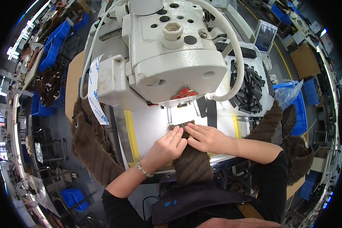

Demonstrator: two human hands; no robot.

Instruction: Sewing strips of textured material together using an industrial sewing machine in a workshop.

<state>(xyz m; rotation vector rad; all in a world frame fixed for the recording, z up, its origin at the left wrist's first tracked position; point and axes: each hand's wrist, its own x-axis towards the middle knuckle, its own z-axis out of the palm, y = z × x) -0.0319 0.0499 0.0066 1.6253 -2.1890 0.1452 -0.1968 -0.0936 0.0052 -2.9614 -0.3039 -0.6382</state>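
A long strip of brown plush fur fabric (192, 167) runs from the white lit bed (152, 138) of an industrial sewing machine (178, 57) down over its front edge toward my lap. My left hand (169, 143) presses on the left side of the strip's far end, fingers together and pointing forward. From the other side my right hand (206, 138) grips the same end, its fingertips close to the left ones. The fabric's far edge lies just in front of the metal presser parts (169, 115) under the machine head. My palms cover part of the strip.
More brown fur pieces hang at the left (93, 152) and lie at the right (268, 123). A plastic-lined tray holds many short black strips (249, 87). Black strips (211, 113) rest beside the presser. A blue bin (300, 110) stands at the far right.
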